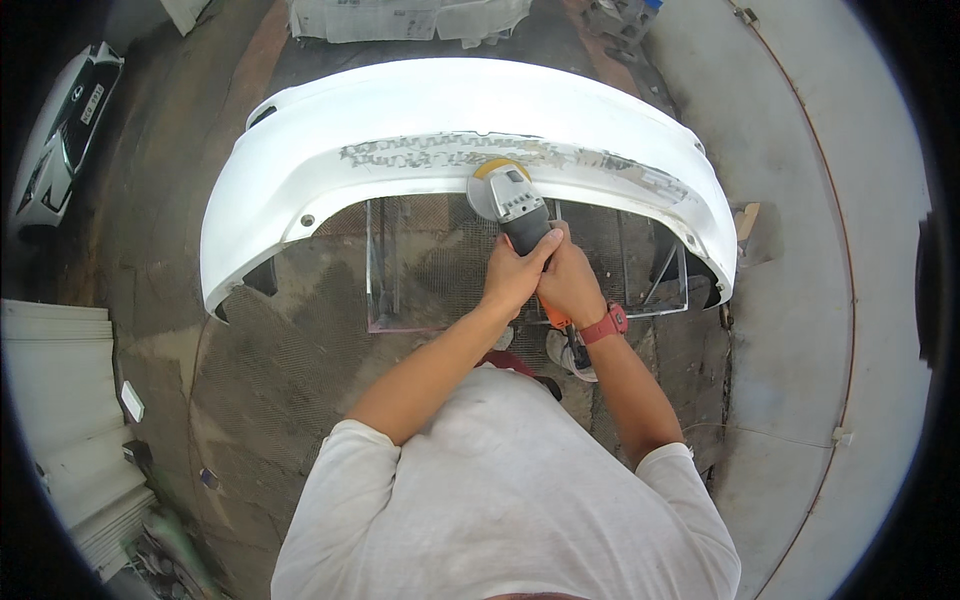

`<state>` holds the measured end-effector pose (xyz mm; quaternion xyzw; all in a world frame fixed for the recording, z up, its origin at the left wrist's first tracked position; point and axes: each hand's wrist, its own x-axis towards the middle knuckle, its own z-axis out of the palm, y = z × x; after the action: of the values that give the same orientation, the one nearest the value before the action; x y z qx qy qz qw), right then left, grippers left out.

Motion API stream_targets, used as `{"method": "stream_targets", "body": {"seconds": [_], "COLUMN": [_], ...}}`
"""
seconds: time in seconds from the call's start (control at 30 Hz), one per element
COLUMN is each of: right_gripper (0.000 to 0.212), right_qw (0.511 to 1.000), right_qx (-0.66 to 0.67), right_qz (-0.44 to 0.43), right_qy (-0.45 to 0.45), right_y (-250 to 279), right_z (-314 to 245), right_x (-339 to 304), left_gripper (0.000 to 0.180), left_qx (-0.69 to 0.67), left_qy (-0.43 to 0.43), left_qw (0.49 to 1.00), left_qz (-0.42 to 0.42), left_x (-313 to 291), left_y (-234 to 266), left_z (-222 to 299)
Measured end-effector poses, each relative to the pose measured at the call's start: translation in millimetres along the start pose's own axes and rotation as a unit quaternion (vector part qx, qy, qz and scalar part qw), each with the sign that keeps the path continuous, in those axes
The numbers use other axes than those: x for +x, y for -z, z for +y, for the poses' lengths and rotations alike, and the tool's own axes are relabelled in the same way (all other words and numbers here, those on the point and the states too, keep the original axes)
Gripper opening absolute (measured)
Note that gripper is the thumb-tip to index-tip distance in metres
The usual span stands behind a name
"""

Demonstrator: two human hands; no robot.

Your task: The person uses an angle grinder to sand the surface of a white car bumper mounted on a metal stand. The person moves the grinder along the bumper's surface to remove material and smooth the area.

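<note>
Ahead of me a white car bumper (460,95) lies across a metal frame stand (369,265). A worn, grey and patchy strip (400,152) runs along its middle. Both my hands are wrapped around an angle grinder (515,200) with a grey head and a dark and orange body. Its round disc (482,195), yellowish at the upper edge, meets the bumper near the lower rim of the worn strip. My left hand (513,270) grips the body from the left. My right hand (572,275), with a red watch on its wrist, closes around it from the right.
A pale wall (800,200) with a reddish cable (840,220) stands on the right. At the far left is a white car (60,140). Pale panels (60,370) are at the lower left. Wrapped, pale sheeting (400,18) lies beyond the bumper. My shoe (570,355) shows below the grinder.
</note>
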<state>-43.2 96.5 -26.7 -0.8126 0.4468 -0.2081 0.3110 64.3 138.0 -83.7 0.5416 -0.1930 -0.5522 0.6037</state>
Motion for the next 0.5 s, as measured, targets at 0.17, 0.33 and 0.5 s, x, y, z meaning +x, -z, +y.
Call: {"method": "stream_targets", "body": {"seconds": [0.17,0.33,0.5], "right_gripper": [0.048,0.047,0.046], "right_qw": [0.998,0.999,0.996], "right_qx": [-0.004,0.010,-0.004], "right_qz": [-0.054,-0.041,-0.084], "right_qy": [-0.026,-0.014,-0.029], "right_y": [7.9,4.9,4.9], "right_z": [5.2,5.5,-0.4], "right_x": [3.4,5.4,9.9], "left_gripper": [0.071,0.072,0.070], "left_qx": [-0.049,-0.014,-0.065], "left_qy": [-0.010,-0.029,-0.022], "left_qw": [0.999,0.999,0.997], "left_qz": [-0.008,0.022,0.020], "left_x": [-0.3,-1.9,-0.7], "left_y": [-2.9,-2.9,2.0], "left_z": [-7.2,-0.6,-8.1]}}
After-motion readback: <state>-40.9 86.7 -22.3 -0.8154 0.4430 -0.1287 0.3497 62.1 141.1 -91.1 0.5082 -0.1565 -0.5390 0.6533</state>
